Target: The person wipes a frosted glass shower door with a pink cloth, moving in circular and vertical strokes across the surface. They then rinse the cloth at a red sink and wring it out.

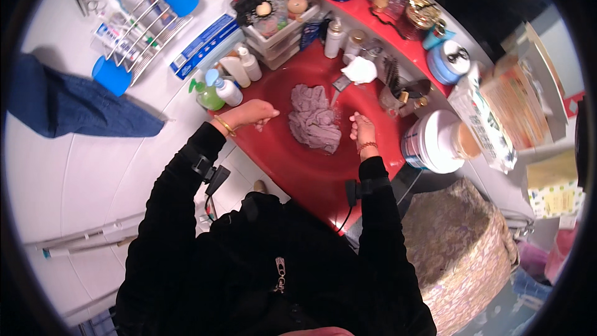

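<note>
A wet, mauve-grey cloth (pixel 313 119) lies bunched up in the red washbasin (pixel 275 149). Water runs from the metal tap (pixel 342 84) beside the cloth's far right edge. My left hand (pixel 254 114), with a gold-coloured bangle at the wrist, hovers over the basin's left side, apart from the cloth. Its fingers are curled in and nothing shows in them. To the right of the cloth is my right hand (pixel 362 129), also curled and not touching it, with a red beaded bracelet. A white crumpled item (pixel 359 70) sits over the tap.
Pump bottles (pixel 228 91) and a small drawer organiser (pixel 275 44) line the basin's left rim. A red shelf (pixel 364 14) holds jars behind. A white tub (pixel 436 142) stands right, near a patterned fabric cover (pixel 459 261). On the left wall hang a toothbrush rack (pixel 140 37) and blue towel (pixel 70 98).
</note>
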Tool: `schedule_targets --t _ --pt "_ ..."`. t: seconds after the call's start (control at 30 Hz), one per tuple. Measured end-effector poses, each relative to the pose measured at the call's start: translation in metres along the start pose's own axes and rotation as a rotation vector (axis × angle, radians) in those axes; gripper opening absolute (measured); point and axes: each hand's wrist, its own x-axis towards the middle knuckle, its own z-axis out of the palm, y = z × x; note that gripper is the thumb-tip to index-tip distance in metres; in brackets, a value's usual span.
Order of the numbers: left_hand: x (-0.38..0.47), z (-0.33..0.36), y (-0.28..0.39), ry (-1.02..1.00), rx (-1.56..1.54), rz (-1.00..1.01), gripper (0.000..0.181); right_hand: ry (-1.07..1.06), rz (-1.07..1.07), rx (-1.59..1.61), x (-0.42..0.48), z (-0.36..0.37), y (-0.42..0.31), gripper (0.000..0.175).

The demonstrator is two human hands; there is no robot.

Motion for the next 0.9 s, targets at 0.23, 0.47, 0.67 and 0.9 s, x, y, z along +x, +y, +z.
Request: schedule_targets --t 0.23,0.47,0.67,0.9 --pt "-0.094 -0.053 -0.115 0.218 0.522 0.035 0.027 0.38 -0.059 -1.221 0.063 0.056 0.055 0.072" --pt "-0.106 -0.057 -0.093 0.144 -0.53 0.005 0.059 -0.206 -0.188 -1.713 0.06 0.083 0.073 0.078" --pt "-0.076 -0.045 -0.06 0.023 -0.588 0.133 0.059 0.171 -0.031 -1.784 0.045 0.072 0.046 0.078" --pt "0.0 0.002 -0.044 -0.009 -0.334 -0.072 0.074 -0.075 -0.106 -1.356 0.037 0.069 0.067 0.063"
